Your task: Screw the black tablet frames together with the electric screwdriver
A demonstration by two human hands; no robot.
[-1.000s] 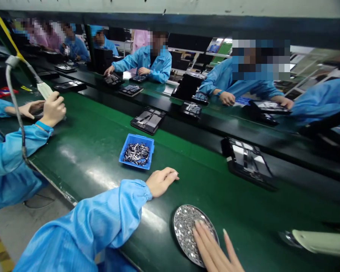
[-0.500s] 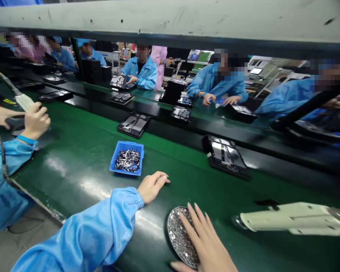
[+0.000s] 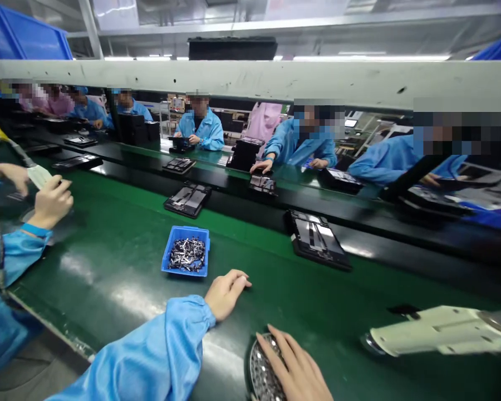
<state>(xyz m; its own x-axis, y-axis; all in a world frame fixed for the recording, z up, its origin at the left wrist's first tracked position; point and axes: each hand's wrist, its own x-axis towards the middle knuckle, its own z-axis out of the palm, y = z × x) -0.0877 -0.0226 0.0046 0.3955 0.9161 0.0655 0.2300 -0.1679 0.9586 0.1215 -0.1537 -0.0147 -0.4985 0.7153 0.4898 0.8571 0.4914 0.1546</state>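
Observation:
My left hand (image 3: 227, 292) rests on the green work surface (image 3: 133, 301), thumb and fingers drawn together at the tips. Whether something small sits between them I cannot make out. My right hand (image 3: 296, 365) lies over a round dish (image 3: 251, 370) full of small shiny metal pieces, perhaps screws. Its fingers are stretched out and apart, covering the dish's right side; the thumb is mostly hidden. Beyond my left hand stands a blue plastic bin (image 3: 164, 263) holding many small black and silver parts. A pale green power screwdriver (image 3: 438, 332) points in from the right.
Opened tablet-like devices (image 3: 317, 239) lie along the dark conveyor (image 3: 250, 223). A co-worker's hand (image 3: 52, 203) grips another pale tool (image 3: 39, 177) on the left. Co-workers in blue sit across the line. A pale beam (image 3: 250, 81) spans overhead.
The view has tilted up, so things appear lower. My right fingers look closer together over the dish. Across the line, a co-worker's hand has reached to a device. My left hand keeps its pose.

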